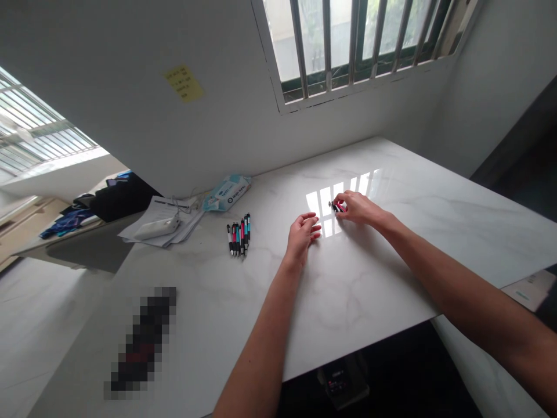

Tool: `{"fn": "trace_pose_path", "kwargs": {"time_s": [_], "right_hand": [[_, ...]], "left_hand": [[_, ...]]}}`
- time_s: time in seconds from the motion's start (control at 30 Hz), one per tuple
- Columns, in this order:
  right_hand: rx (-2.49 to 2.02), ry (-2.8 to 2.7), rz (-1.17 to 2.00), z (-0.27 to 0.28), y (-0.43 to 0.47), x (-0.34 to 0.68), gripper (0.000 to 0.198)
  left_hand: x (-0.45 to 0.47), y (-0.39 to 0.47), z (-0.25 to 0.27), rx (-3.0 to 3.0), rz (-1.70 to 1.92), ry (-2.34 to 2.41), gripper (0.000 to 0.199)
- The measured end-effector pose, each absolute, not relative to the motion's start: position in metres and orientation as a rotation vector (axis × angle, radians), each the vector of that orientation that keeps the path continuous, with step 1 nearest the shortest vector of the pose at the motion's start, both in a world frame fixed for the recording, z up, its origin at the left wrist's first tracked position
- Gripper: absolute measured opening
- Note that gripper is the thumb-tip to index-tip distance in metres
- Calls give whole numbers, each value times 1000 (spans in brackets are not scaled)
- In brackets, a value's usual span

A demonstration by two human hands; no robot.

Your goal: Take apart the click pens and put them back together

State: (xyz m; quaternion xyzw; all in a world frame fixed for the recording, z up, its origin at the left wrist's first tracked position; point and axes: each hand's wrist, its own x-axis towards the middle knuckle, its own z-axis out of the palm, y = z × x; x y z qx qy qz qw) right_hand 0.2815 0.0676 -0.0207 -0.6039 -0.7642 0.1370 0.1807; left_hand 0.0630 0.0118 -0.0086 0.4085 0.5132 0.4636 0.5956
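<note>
Hands [358, 208] curl over glossy, veined tabletop [348, 284], right pinching slim pens [340, 206].

Single view, head-worn — faced forward and down over the table [361, 284] from its near side. Left hand [302, 237] and right hand [355, 207] are seen from above and behind, at middle range — wall [217, 133] and window [342, 40] caught beyond.

the left hand [301, 237] and right hand [355, 208] are bare, with slender fingers [307, 223]. both forearms [272, 319] are bare too; a tiny dark speck [250, 361] marks the left.
</note>
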Motion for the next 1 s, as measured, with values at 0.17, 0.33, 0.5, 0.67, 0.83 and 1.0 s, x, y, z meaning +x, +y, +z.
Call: {"fn": "trace_pose_path", "kwargs": {"time_s": [0.17,0.33,0.5,0.67,0.83,1.0], "right_hand": [[-1672,-2138,400,-22,67,281,27],[-1683,-2111,431,-20,68,280,27],[-1704,-2096,428,-19,68,280,28],[-1715,-2079,451,-17,65,280,29],[-1711,-2040,523,-14,63,282,31],[-1702,-2017,554,-15,63,284,32]], "left_hand": [[11,27,0,1648,1076,1589,16],[-65,38,0,1882,940,2335,33],[-99,40,-12,1825,746,2530,31],[-104,45,-14,1842,764,2517,30],[-106,44,-13,1811,782,2523,28],[-104,42,-12,1813,825,2533,22]]}}
